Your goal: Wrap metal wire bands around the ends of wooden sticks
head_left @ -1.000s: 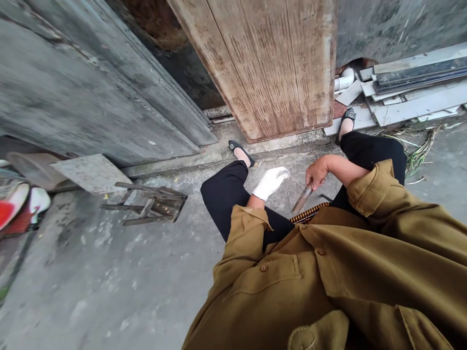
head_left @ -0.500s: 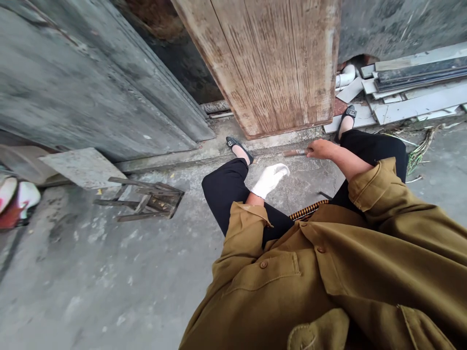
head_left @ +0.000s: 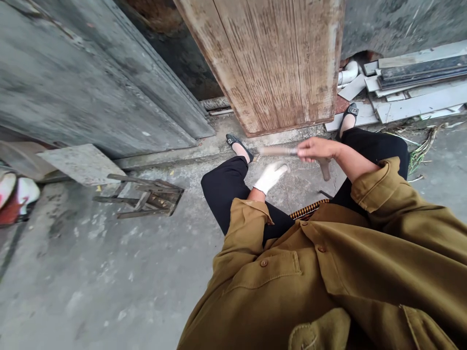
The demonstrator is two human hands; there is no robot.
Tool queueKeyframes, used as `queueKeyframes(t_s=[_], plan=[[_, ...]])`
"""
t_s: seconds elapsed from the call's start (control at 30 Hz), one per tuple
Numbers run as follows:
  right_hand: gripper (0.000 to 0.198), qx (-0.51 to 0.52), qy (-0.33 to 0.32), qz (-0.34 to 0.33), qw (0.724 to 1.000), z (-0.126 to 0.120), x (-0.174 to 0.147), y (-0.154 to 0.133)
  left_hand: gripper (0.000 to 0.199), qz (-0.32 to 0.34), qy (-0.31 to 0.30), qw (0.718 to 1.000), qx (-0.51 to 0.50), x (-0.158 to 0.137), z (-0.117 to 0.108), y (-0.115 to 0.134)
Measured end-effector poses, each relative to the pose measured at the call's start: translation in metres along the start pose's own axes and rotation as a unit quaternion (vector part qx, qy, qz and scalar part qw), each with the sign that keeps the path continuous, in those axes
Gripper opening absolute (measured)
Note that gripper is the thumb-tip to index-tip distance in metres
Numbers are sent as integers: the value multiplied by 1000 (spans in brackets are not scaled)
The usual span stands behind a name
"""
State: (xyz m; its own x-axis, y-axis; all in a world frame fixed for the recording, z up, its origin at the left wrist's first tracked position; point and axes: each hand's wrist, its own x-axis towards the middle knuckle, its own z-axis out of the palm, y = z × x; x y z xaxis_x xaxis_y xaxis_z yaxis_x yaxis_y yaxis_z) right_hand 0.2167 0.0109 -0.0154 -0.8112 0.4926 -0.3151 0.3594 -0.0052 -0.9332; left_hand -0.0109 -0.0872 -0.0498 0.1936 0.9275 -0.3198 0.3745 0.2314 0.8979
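Note:
My right hand (head_left: 315, 148), bare, is closed round a tool with a wooden handle (head_left: 275, 151). The handle points left and is smeared by motion, with a greyish band beside my fingers. A brownish end of the tool (head_left: 324, 169) sticks out below my hand; its kind is unclear. My left hand (head_left: 270, 177), in a white glove, hovers over the concrete just below the handle. Its fingers reach forward, partly blurred, and I see nothing in them. The two hands are apart, between my spread knees.
A worn wooden plank door (head_left: 280, 73) stands upright in front of me on a concrete ledge. Left of it is a grey panel (head_left: 91, 82). A small wooden stool (head_left: 146, 197) lies on its side. White strips (head_left: 419, 104) and a white pipe (head_left: 349, 73) lie at the right.
My right hand has shifted slightly left, and the tool has swung so that more of its handle and its lower end show. My gloved left hand has straightened its fingers a little.

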Motion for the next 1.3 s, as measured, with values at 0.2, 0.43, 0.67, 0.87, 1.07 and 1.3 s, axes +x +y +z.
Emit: queueKeyframes(t_s=[0.2, 0.43, 0.67, 0.87, 1.07, 1.3], plan=[[31, -290, 270, 169, 902, -19, 9, 20, 26, 6, -87, 996, -19, -2, 8, -5], [32, -265, -256, 215, 905, 14, 11, 27, 22, 30, 9, 999, -4, 1, -10, -9], [51, -22, -312, 32, 949, 3, -4, 2, 21, 49, 63, 996, 49, 12, -13, -7], [44, 81, 159, -59, 982, -18, -6, 0, 26, 11, 6, 999, 32, 6, 5, -9], [19, -356, 123, 165, 912, -2, 15, 22, 21, 27, -61, 998, 9, 0, 12, -5], [40, -179, -258, 163, 935, 19, 15, 27, 18, 41, 21, 999, 14, 4, -12, 1]])
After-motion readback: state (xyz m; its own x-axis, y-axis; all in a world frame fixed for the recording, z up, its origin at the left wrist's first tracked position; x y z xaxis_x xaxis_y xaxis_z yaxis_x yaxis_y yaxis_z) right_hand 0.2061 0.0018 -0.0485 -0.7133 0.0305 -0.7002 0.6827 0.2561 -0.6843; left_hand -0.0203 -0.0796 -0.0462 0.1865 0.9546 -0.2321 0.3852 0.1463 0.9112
